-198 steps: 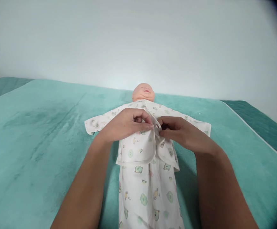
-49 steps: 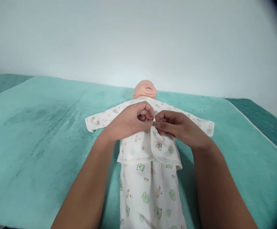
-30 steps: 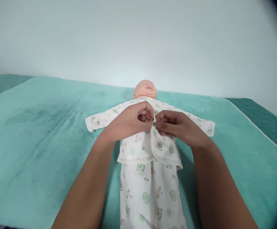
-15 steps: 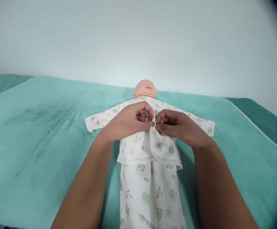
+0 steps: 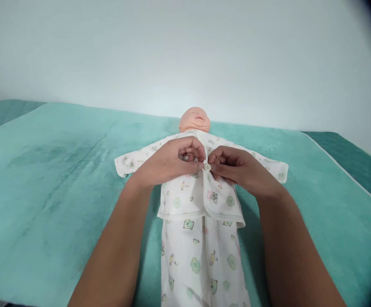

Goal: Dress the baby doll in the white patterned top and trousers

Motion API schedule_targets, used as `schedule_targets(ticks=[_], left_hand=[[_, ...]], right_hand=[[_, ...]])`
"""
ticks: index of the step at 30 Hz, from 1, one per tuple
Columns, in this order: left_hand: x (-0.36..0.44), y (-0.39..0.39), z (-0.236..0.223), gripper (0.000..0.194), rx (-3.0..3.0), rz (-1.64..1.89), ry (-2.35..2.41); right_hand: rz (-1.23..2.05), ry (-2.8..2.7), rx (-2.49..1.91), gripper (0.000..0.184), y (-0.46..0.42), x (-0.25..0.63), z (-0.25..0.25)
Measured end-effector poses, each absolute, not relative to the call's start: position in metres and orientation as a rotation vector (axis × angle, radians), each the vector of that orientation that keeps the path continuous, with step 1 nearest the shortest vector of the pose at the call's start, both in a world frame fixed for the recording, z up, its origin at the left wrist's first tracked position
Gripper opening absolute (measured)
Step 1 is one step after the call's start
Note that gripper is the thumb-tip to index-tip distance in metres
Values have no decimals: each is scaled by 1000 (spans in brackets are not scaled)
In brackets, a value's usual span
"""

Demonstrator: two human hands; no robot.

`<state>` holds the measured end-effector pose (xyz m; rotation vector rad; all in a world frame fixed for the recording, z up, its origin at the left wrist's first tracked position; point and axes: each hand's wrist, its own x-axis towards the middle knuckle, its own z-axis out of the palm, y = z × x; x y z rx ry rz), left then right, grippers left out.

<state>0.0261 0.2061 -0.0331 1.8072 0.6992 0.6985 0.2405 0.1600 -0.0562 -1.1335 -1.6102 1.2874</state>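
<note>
A baby doll [image 5: 194, 119] lies on its back with its head at the far end. It wears a white printed jacket [image 5: 179, 196] over matching trousers [image 5: 201, 260]. At the chest, a small pale round button [image 5: 207, 167] shows on the jacket's front edge. My left hand [image 5: 180, 157] pinches the fabric edge just left of the button, its thumb and forefinger closed. From the other side my right hand [image 5: 233, 166] is closed too, with the thumb tip against the button. The fingers partly cover the front opening.
A light green plush blanket [image 5: 60, 170] lies under the doll, with a fold line on the left. Darker green quilted cloth [image 5: 348, 157] borders it at the right and far left. Behind stands a plain pale wall [image 5: 172, 51].
The button now shows whole and face up between my fingertips; before, a smaller, darker part showed. My right thumb has moved slightly onto it. The doll lies almost unmoved.
</note>
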Motion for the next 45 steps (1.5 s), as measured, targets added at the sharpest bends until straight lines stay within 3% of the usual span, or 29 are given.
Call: schedule_targets(ticks=[6,16,22,27,37,45], left_hand=[[26,208,-38,10,1726,836,649],[33,207,-39,15,1724,1032,675],[32,204,-37,18,1755,856,679],[33,204,-38,16,1776,834,734],[36,207,-43,15,1755,1012,747],[37,204,-40,14,1688,984,602]], right_hand=[[1236,-1507,-1137,30,160,238,-56],[1221,-1425,-1154,32,162,235,-57],[928,-1197,-1132,20,169,229,-68],[687,-1105,-1172,20,177,227,-80],[567,-1250,-1206,17,179,223,-85],[704,-1294,-1209,13,179,220,-84]])
